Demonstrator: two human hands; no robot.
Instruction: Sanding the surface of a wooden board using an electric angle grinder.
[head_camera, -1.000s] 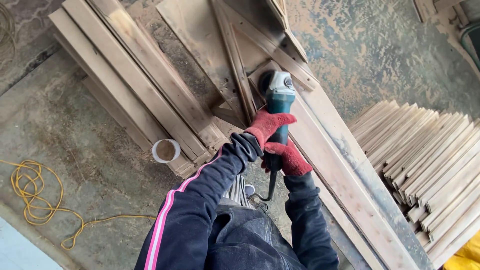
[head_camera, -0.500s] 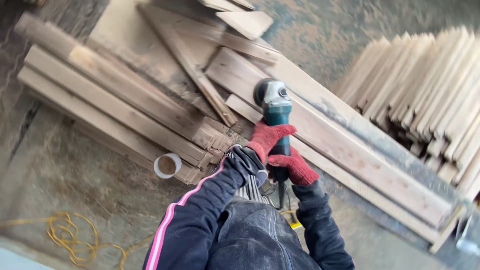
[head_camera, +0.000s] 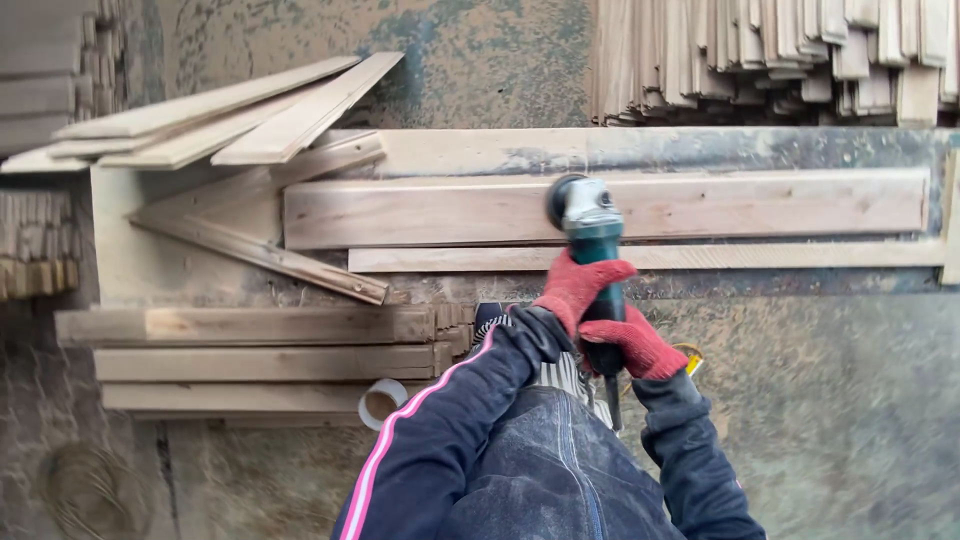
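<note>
Both my hands wear red gloves and hold a teal angle grinder (head_camera: 590, 235). My left hand (head_camera: 578, 287) grips the body near the head; my right hand (head_camera: 640, 345) grips the rear handle, where the cord leaves. The grinder's silver head and disc rest on a long pale wooden board (head_camera: 760, 205) that lies flat on a low workbench (head_camera: 480, 150). A narrower strip (head_camera: 800, 256) lies just in front of that board.
Stacked boards (head_camera: 250, 345) lie at lower left, with a white cup (head_camera: 378, 403) by their end. Loose planks (head_camera: 240, 110) lean at upper left. A row of thin slats (head_camera: 780, 50) stands behind the bench. My dark-clothed knees fill the bottom centre.
The view has swung round, so the board now runs level across the frame. My hands keep the same grip on the grinder, which stays on the board.
</note>
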